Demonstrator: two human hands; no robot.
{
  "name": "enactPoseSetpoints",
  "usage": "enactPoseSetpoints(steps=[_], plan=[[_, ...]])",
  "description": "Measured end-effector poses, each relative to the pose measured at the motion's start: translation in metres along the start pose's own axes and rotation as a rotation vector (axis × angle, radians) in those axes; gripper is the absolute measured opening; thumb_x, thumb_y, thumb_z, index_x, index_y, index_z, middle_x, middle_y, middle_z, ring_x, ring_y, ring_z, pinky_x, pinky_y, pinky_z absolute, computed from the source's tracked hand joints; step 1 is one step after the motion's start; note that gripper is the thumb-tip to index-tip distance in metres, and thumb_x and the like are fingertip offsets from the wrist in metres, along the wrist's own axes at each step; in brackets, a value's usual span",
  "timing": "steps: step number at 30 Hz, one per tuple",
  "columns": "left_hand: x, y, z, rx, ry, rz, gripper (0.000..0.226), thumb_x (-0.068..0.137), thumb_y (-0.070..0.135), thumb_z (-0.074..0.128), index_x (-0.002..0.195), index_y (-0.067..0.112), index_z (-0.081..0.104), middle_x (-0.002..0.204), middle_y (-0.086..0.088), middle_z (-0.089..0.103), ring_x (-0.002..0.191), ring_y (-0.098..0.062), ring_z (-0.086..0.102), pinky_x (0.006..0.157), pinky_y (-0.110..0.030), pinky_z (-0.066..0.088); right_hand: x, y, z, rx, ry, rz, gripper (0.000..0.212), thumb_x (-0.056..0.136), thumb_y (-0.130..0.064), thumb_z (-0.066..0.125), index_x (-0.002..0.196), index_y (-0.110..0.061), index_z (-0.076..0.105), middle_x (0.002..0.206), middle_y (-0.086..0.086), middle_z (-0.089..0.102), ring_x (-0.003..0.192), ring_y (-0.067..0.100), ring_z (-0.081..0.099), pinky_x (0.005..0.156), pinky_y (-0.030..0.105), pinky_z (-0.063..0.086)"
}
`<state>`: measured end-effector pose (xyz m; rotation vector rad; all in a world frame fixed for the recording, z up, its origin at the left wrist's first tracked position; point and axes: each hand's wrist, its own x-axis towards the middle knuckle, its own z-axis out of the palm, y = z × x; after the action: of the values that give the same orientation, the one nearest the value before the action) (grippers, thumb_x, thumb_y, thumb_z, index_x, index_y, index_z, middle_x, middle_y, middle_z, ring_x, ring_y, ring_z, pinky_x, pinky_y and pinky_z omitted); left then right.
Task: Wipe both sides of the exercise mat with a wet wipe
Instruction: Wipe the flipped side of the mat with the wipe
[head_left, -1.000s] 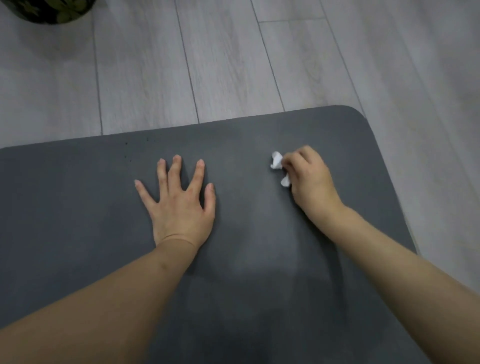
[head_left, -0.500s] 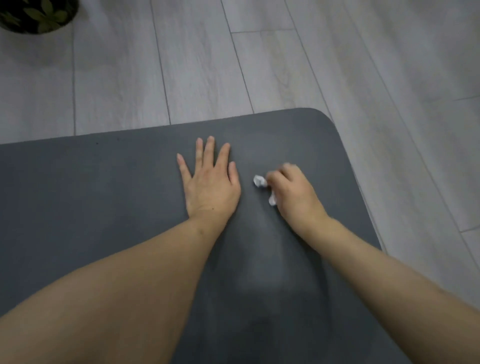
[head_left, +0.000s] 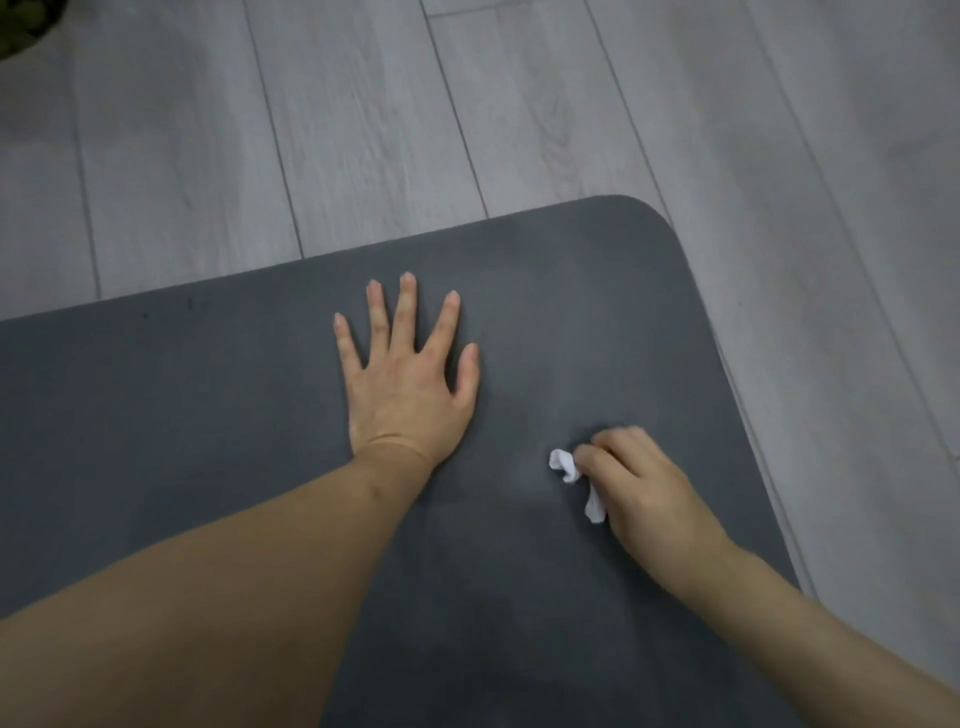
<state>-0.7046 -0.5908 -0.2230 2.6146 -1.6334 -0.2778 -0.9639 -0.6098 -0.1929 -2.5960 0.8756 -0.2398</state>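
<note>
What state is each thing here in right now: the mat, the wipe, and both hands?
exercise mat: unrolled, flat on the wooden floor.
wet wipe: crumpled, against the mat.
left hand: flat, fingers spread, pressing on the mat.
right hand: fingers curled round the wipe.

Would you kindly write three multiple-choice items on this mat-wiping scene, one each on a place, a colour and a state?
1. Where does the left hand rest?
A. On the floor
B. Flat on the exercise mat
C. On the wet wipe

2. What colour is the wet wipe?
A. White
B. Blue
C. Yellow

3. What is the right hand doing?
A. Lying open and empty
B. Gripping the mat's edge
C. Holding the crumpled wipe against the mat

Answers: 1 B, its spread fingers lie on the dark grey surface, apart from the wipe. 2 A, it shows white against the mat. 3 C, its fingers curl round the wipe.
</note>
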Motion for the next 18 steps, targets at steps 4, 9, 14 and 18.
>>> enactPoseSetpoints(steps=[4,9,14,18], plan=[[0.002,-0.002,0.003,-0.004,0.021,-0.011,0.061,0.102,0.06,0.021,0.161,0.044,0.019,0.173,0.001,0.006,0.159,-0.028,-0.008,0.125,-0.061,-0.004,0.135,0.036,0.008,-0.036,0.126,0.009,0.013,0.081,0.0,0.07,0.091,-0.005,0.063,0.087,0.013,0.053,0.082,0.031,0.05,0.066,0.042,0.044],[0.002,-0.001,0.002,-0.011,0.02,-0.017,0.059,0.103,0.059,0.024,0.16,0.046,0.021,0.173,0.002,0.007,0.159,-0.026,-0.007,0.125,-0.06,-0.003,0.224,0.047,0.004,-0.004,0.275,0.13,0.003,0.088,-0.007,0.059,0.087,-0.005,0.062,0.088,0.013,0.054,0.084,0.029,0.052,0.067,0.029,0.031],[0.002,-0.001,-0.001,-0.032,0.019,-0.009,0.062,0.101,0.063,0.023,0.16,0.044,0.025,0.173,-0.001,0.008,0.159,-0.027,-0.006,0.124,-0.062,-0.002,0.038,0.011,0.003,0.029,0.154,0.121,0.011,0.092,-0.002,0.062,0.095,-0.011,0.067,0.085,0.0,0.051,0.081,0.021,0.047,0.069,0.036,0.043],[-0.004,-0.002,0.005,0.02,0.032,0.025,0.076,0.094,0.077,0.018,0.161,0.04,0.023,0.173,-0.003,0.007,0.159,-0.03,-0.004,0.125,-0.061,-0.001,-0.024,-0.005,0.011,-0.029,0.102,0.119,0.02,0.086,0.008,0.063,0.098,-0.007,0.067,0.089,0.003,0.05,0.08,0.022,0.047,0.07,0.03,0.041]])
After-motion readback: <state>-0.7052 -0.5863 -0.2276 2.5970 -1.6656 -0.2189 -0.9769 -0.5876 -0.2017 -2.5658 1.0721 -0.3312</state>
